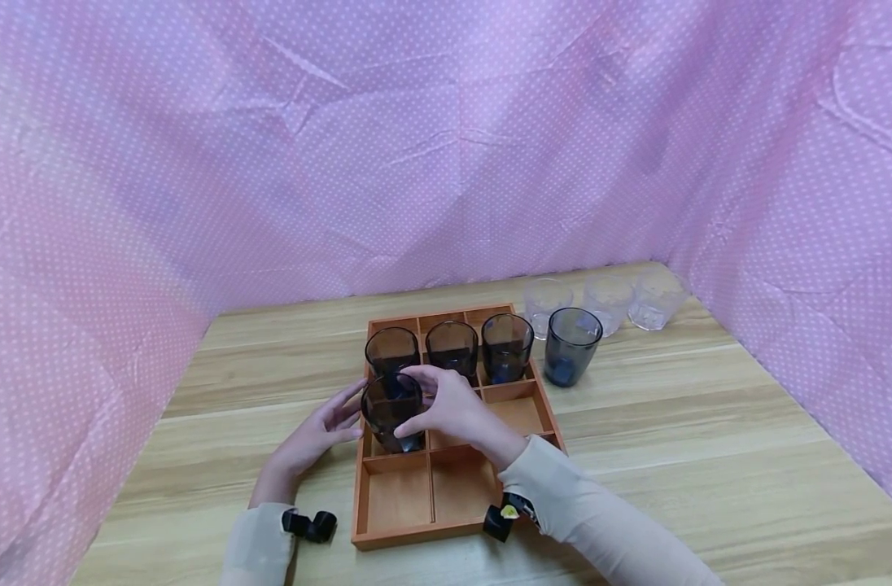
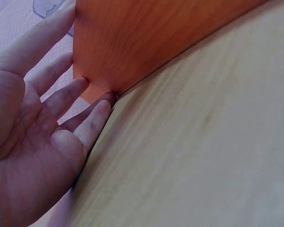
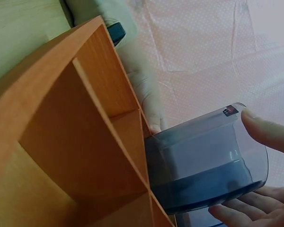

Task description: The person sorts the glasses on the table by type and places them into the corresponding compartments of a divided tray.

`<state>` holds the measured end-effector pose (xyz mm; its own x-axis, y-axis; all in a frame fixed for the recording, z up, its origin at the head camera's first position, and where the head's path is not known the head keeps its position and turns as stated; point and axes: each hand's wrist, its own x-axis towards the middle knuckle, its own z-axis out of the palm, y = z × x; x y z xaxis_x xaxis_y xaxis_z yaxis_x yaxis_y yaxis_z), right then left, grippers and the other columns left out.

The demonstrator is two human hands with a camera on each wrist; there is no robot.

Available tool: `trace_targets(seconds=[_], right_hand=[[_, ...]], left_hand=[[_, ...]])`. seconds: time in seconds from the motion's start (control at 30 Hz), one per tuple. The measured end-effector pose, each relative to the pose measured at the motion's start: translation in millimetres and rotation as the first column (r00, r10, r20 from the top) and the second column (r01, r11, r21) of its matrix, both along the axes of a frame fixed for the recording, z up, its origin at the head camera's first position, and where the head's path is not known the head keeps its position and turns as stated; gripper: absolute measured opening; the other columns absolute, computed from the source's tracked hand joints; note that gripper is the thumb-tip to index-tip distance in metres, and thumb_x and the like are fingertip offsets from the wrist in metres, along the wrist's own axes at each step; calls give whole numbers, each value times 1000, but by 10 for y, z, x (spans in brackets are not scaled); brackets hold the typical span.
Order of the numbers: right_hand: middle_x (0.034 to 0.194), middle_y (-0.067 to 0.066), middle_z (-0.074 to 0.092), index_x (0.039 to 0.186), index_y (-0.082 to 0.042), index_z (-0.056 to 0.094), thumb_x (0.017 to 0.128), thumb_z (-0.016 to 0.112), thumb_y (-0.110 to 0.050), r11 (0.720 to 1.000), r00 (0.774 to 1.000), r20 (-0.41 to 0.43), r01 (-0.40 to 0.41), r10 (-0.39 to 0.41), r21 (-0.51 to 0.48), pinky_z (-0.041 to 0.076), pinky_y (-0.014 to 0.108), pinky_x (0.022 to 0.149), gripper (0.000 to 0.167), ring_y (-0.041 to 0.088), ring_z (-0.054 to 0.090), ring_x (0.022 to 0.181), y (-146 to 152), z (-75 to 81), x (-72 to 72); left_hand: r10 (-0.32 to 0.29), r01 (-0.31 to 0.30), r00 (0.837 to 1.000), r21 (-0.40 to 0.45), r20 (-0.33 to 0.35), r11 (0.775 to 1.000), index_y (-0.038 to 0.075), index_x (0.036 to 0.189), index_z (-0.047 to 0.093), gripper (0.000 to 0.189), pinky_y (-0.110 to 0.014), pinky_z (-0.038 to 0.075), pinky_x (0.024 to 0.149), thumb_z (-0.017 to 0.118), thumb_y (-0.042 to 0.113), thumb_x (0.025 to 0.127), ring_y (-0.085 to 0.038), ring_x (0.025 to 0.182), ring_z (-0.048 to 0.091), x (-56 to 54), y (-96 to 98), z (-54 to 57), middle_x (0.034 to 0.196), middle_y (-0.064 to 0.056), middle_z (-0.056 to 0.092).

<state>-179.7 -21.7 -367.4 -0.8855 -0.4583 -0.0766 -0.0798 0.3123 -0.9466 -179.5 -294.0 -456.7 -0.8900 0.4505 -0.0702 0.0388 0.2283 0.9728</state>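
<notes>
My right hand [image 1: 453, 407] holds a dark tinted drinking glass [image 1: 391, 415] near its rim, thumb on one side and fingers on the other. In the right wrist view, the bottom of this glass [image 3: 203, 163] sits in a left-edge compartment of the wooden divided tray [image 1: 395, 537]. My left hand [image 1: 314, 435] lies along the tray's left side. Its extended fingertips [image 2: 80, 85] touch the outer wall in the left wrist view. Three more dark glasses, one of them at the right [image 1: 507, 350], stand in a row of compartments just beyond.
Outside the tray's right side stands another dark glass [image 1: 572, 346]. Behind it are three clear glasses, the farthest right [image 1: 654, 301] close to the curtain. A pink dotted curtain [image 1: 446, 163] bounds the wooden table [image 1: 673, 456] at the back and sides.
</notes>
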Motion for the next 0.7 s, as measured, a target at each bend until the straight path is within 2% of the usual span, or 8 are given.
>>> trace_targets(seconds=[0.2, 0.33, 0.4, 0.5, 0.57, 0.7], right_hand=[[140, 12, 56, 136, -13, 54, 69, 88, -19, 999, 1000, -1, -10, 10, 43, 46, 46, 104, 76, 33, 55, 128, -21, 19, -8], [141, 12, 55, 137, -13, 52, 71, 87, -20, 998, 1000, 2, -25, 25, 52, 46, 45, 104, 76, 33, 53, 130, -19, 29, -13], [141, 12, 54, 138, -13, 51, 71, 87, -20, 998, 999, -3, -32, 33, 54, 46, 45, 104, 76, 33, 52, 130, -16, 32, -10], [142, 12, 54, 138, -12, 50, 72, 86, -19, 998, 999, -14, -43, 44, 55, 46, 44, 103, 76, 33, 52, 131, -12, 37, -4], [142, 12, 54, 138, -12, 50, 72, 86, -19, 997, 999, -23, -44, 45, 56, 47, 44, 103, 76, 33, 52, 131, -10, 40, 3], [141, 12, 54, 138, -12, 50, 72, 86, -19, 997, 999, -33, -38, 40, 60, 47, 44, 102, 75, 32, 52, 130, -15, 45, 15]], left_hand=[[-3, 3, 1000, 2, 1, 1000, 17, 156, 17, 75, -60, 22, 112, 61, 13, 95, -47, 144, 21, 13, -3, 11, 160, -25, 17], [-5, 5, 1000, 0, 4, 1000, 16, 156, 17, 76, -56, 25, 112, 61, 14, 95, -46, 145, 22, 10, -2, 19, 160, -24, 17], [-8, 8, 1000, 4, 4, 1000, 16, 156, 17, 75, -50, 30, 112, 61, 13, 95, -46, 145, 22, 7, -3, 23, 160, -24, 17], [-12, 12, 1000, 17, 3, 1000, 15, 156, 17, 75, -31, 37, 111, 60, 12, 95, -46, 145, 21, 2, -5, 24, 160, -24, 17], [-18, 17, 1000, 30, 2, 999, 15, 156, 17, 76, -19, 38, 106, 61, 11, 95, -46, 145, 20, 0, -6, 24, 160, -24, 16], [-22, 22, 1000, 50, -1, 999, 12, 156, 16, 76, -11, 37, 100, 61, 11, 94, -48, 144, 19, 0, -2, 26, 160, -26, 15]])
